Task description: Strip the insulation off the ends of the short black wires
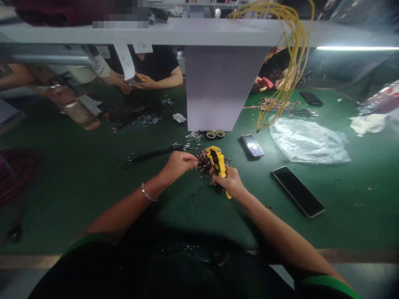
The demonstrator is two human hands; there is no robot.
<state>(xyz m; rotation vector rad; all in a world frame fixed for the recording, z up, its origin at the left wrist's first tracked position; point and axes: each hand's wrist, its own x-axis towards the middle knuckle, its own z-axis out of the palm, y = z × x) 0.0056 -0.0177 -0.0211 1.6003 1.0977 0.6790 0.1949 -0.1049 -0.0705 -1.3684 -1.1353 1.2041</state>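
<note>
My right hand (pixel 229 182) grips a yellow-and-black plastic-handled wire crimping tool (pixel 218 164), which is tilted, with its lower end sticking out below my palm. Fingers (pixel 225 176) are curled around the handle. My left hand (pixel 177 164) is just beside the tool, fingers (pixel 190 158) pressed together and reaching toward its head. They may be pinching something, but it's too thin to tell. A thin silver bangle (pixel 148 193) sits on my left wrist.

Right under the tool is a loose heap of short copper-coloured wire pieces (pixel 204 162) on the green tabletop (pixel 77 207). A bundle of thin black wires (pixel 152 154) lies to the left of the heap. Small silver metal bits (pixel 193 136) and two small round rolls of tape (pixel 215 134) lie beyond it. To the right are a silver keypad mobile phone (pixel 252 145), a black smartphone (pixel 297 191) and a crumpled clear plastic bag (pixel 308 141). Long yellow wires (pixel 294 50) hang over a white shelf (pixel 218 32). Across the tabletop, a co-worker's hands (pixel 137 83) hold something small and yellow.
</note>
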